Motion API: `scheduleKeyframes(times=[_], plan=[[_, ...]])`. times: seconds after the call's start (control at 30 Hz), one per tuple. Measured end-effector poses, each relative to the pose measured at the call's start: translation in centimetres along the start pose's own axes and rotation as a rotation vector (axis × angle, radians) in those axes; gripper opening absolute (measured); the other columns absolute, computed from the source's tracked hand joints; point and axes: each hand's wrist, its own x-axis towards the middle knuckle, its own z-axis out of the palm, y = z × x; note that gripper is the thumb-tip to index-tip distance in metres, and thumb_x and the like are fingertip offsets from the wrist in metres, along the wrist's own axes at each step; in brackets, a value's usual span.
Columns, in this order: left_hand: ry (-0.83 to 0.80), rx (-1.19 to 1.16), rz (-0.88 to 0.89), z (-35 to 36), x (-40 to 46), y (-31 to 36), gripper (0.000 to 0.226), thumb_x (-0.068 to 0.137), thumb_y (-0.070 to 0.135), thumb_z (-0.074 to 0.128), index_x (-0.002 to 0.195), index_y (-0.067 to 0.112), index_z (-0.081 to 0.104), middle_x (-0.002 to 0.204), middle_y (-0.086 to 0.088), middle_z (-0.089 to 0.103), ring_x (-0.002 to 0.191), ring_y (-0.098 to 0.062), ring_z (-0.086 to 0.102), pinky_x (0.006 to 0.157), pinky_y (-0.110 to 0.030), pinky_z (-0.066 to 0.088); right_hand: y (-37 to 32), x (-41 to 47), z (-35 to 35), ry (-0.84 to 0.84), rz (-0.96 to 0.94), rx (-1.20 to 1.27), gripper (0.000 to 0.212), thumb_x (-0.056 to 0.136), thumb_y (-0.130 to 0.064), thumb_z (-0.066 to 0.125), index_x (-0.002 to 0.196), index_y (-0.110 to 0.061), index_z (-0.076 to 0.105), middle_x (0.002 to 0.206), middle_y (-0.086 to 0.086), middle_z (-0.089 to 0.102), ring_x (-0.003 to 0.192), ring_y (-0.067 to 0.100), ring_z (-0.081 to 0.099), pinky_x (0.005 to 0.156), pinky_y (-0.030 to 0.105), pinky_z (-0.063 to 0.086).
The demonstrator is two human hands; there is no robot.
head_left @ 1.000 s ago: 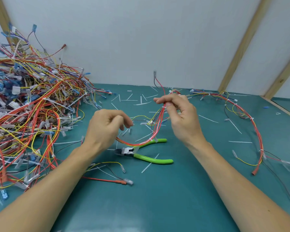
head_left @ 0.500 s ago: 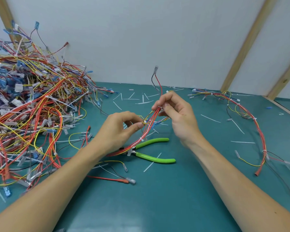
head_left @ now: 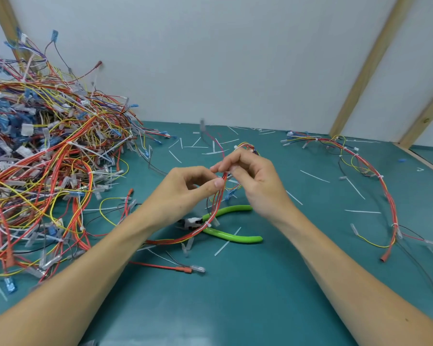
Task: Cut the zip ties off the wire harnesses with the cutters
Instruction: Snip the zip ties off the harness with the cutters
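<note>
Both my hands hold one wire harness [head_left: 216, 206], a bundle of red and yellow wires, above the middle of the teal table. My left hand [head_left: 185, 188] pinches the bundle between thumb and fingers. Just to its right, my right hand [head_left: 253, 176] pinches the same bundle higher up. The harness hangs down and trails left under my left forearm. A white zip tie [head_left: 208, 224] is around it low down. The cutters [head_left: 225, 224], with green handles, lie on the table under my hands, untouched.
A big tangled pile of harnesses [head_left: 43, 166] fills the left of the table [head_left: 235, 308]. Another harness [head_left: 375, 176] curves along the right side. Several cut white zip tie pieces [head_left: 313, 176] lie scattered at the back and right. A red wire with a connector [head_left: 175, 267] lies near my left forearm.
My left hand has risen to the right and taken hold of the harness beside my right hand. The bundle now hangs over the cutters.
</note>
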Motion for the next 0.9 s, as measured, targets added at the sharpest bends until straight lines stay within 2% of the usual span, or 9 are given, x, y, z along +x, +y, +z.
scheduleKeyframes(times=[0.1,0.17,0.23,0.37,0.47,0.6,0.73,0.83,0.9], plan=[[0.031,-0.129,-0.061,0.2,0.4,0.2,0.035,0.084,0.047,0.065,0.094,0.014,0.062,0.101,-0.004,0.078,0.099,-0.015,0.071,0.083,-0.026,0.053,-0.1,-0.4,0.3,-0.022,0.005,-0.039,0.036,0.100,0.008,0.044,0.086,-0.018,0.064,0.103,0.005,0.077,0.110,0.019,0.072,0.101,0.044,0.053],[0.014,-0.274,-0.218,0.0,0.7,0.7,0.055,0.082,0.066,0.056,0.096,0.012,0.059,0.102,-0.018,0.074,0.091,-0.031,0.070,0.080,-0.035,0.054,-0.5,-0.6,0.3,-0.007,-0.025,-0.098,0.034,0.095,0.004,0.046,0.081,-0.020,0.066,0.092,0.001,0.077,0.098,0.028,0.072,0.092,0.054,0.053],[-0.036,-0.423,-0.331,-0.3,0.9,0.9,0.065,0.084,0.068,0.044,0.096,0.007,0.063,0.100,-0.025,0.068,0.082,-0.031,0.066,0.071,-0.034,0.054,-1.2,-0.8,0.5,-0.067,-0.052,-0.078,0.029,0.087,0.001,0.045,0.074,-0.015,0.066,0.079,0.005,0.072,0.082,0.035,0.066,0.080,0.053,0.052],[-0.086,-0.584,-0.248,-0.2,0.7,0.5,0.039,0.093,0.026,0.038,0.090,0.009,0.073,0.087,-0.014,0.066,0.080,-0.024,0.059,0.071,-0.032,0.053,-2.1,-1.2,1.1,-0.207,-0.044,-0.038,0.025,0.081,-0.003,0.044,0.066,-0.008,0.063,0.070,0.016,0.067,0.075,0.038,0.060,0.080,0.047,0.051],[-0.134,-0.715,-0.168,-1.1,0.4,0.4,0.052,0.073,0.015,0.040,0.114,0.005,0.072,0.095,-0.009,0.064,0.087,-0.018,0.058,0.079,-0.031,0.052,-1.8,-1.3,1.2,-0.243,-0.077,-0.123,0.028,0.081,-0.006,0.045,0.062,-0.017,0.062,0.069,0.007,0.068,0.074,0.039,0.061,0.077,0.055,0.050],[-0.211,-0.903,-0.127,-2.4,0.4,0.4,0.072,0.070,0.031,0.052,0.133,-0.002,0.061,0.120,-0.012,0.068,0.107,-0.020,0.060,0.094,-0.034,0.048,-1.0,-1.4,1.4,-0.266,-0.034,-0.125,0.028,0.081,-0.006,0.043,0.059,-0.013,0.059,0.067,0.003,0.069,0.072,0.033,0.063,0.077,0.042,0.048],[-0.146,-0.893,-0.198,-2.1,0.6,0.5,0.078,0.089,0.067,0.042,0.130,0.005,0.065,0.108,-0.006,0.071,0.096,-0.018,0.066,0.090,-0.032,0.050,-0.7,-1.3,1.2,-0.289,0.038,-0.136,0.028,0.080,-0.008,0.043,0.057,-0.014,0.057,0.068,0.003,0.071,0.069,0.025,0.062,0.065,0.036,0.043],[0.000,-0.698,-0.168,-1.5,0.6,0.5,0.044,0.095,0.047,0.048,0.109,0.018,0.078,0.093,0.001,0.073,0.084,-0.014,0.068,0.076,-0.027,0.056,-0.8,-1.5,1.3,-0.284,0.070,-0.062,0.027,0.079,-0.005,0.042,0.055,-0.012,0.053,0.063,0.005,0.068,0.067,0.010,0.065,0.057,0.026,0.040],[0.033,-0.641,-0.131,-1.2,0.5,0.6,0.028,0.094,0.030,0.054,0.104,0.019,0.077,0.092,0.001,0.072,0.085,-0.016,0.068,0.074,-0.028,0.057,-1.0,-1.6,1.3,-0.216,0.093,0.016,0.026,0.078,-0.004,0.041,0.054,-0.008,0.053,0.066,0.020,0.067,0.055,0.012,0.060,0.050,0.023,0.036]])
